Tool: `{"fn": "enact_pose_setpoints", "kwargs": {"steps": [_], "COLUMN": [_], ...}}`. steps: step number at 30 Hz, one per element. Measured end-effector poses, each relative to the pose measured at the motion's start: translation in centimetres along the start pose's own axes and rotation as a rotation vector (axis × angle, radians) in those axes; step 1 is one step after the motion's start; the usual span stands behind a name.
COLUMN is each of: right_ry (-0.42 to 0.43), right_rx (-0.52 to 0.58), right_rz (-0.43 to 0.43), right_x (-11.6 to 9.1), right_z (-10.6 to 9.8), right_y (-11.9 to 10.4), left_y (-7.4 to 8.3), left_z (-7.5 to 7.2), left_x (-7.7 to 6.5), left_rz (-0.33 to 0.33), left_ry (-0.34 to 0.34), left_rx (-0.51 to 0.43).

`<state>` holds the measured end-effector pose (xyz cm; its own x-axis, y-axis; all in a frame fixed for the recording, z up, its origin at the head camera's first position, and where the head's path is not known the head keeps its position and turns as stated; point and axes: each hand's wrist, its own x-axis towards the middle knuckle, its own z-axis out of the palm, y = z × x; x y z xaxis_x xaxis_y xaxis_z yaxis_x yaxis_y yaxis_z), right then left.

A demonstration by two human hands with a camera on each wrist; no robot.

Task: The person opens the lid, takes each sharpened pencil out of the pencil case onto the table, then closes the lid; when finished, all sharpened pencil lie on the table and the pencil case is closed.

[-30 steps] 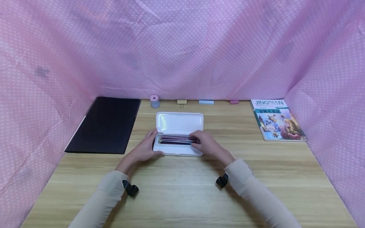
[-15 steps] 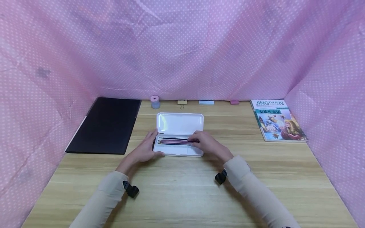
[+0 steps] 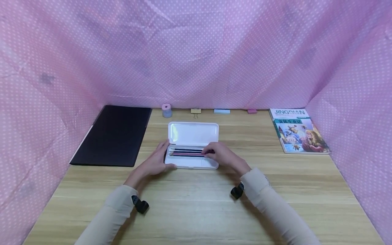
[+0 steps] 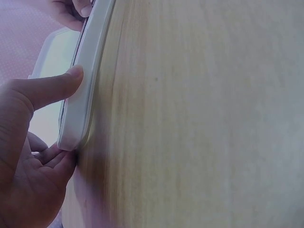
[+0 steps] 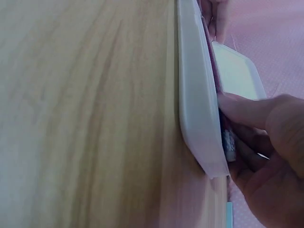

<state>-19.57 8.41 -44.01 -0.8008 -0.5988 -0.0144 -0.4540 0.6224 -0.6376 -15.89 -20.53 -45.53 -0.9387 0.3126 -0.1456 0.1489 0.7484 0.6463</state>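
A white pencil case point(image 3: 183, 164) lies on the table with its lid point(image 3: 194, 133) tipped back. Several dark and reddish striped pencils point(image 3: 186, 154) lie side by side in it, points to the left. My left hand point(image 3: 155, 163) grips the case's left end; its thumb point(image 4: 61, 88) presses the front wall and the fingers curl at the end. Over the right part of the case, my right hand point(image 3: 223, 155) pinches the pencils near their back ends. In the right wrist view one pencil's end point(image 5: 229, 147) shows between thumb and fingers. The hand hides the other ends.
A black folder point(image 3: 111, 136) lies at left and a picture book point(image 3: 298, 132) at right. Along the back stand a pink-and-blue cylinder point(image 3: 166, 111), a yellow binder clip point(image 3: 196, 111), a light blue block point(image 3: 222, 111) and a pink block point(image 3: 252, 111). Pink dotted cloth hangs behind.
My right hand has shifted slightly left along the pencils, with its fingers drawn closer together. The pencils' order has changed, a reddish one now nearer the front. My left hand stays at the case.
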Motion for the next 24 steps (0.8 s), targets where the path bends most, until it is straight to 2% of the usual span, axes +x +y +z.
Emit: {"fn": "enact_pose_setpoints", "kwargs": {"steps": [8,16,24], "right_ry": [0.041,0.138,0.193], "right_rx": [0.112,0.12,0.103], "right_rz": [0.007,-0.014,0.16], "right_x": [-0.6,-3.7,-8.3], "right_z": [-1.3,-4.8,-7.5], "right_y": [0.6,2.9,7.2], "left_y": [-0.2,-0.1,0.0], "left_z": [0.1,0.0,0.0], "left_x": [0.0,0.0,-0.1], "left_rz": [0.017,0.022,0.008], "left_ry": [0.003,0.002,0.002], "left_rx": [0.018,0.027,0.02]}}
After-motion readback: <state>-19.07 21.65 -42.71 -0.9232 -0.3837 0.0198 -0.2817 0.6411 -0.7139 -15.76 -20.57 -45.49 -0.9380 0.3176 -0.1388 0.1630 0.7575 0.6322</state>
